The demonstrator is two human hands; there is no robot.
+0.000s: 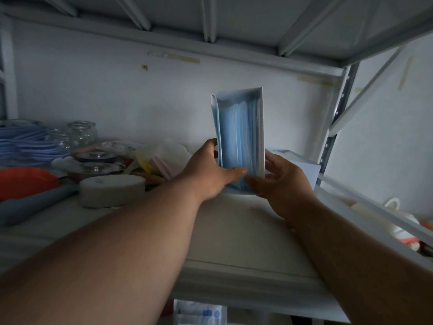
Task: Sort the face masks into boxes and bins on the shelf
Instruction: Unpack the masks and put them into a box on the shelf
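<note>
- Two bare arms reach forward from the bottom of the view, over the front edge of the shelf (pixel 246 242).
- The left hand (pixel 208 174) grips the pack of face masks (pixel 239 134) near its bottom, with the thumb lying across the front and the fingers curled round the left edge.
- The right hand (pixel 281 177) holds the same pack from the right side, fingers bent round its lower corner.
- The pack stands upright between both hands, just above the shelf. It is a see-through plastic bag, open at the top, stuffed with flat blue masks.
- Down below the shelf edge sits a white and blue packet (pixel 201 313).
- On the left side of the shelf lies a round, pale roll (pixel 112 190) like a fat disc, next to an orange bowl (pixel 25 180).
- Behind those are round glass lids (pixel 98 160), a stack of blue plates (pixel 25 144) and two clear glass jars (pixel 82 133).
- Just behind the right hand sits a white box (pixel 302 168); what is inside it cannot be seen.
- At the very back is a plain white wall (pixel 140 97), with metal shelf bars overhead.
</note>
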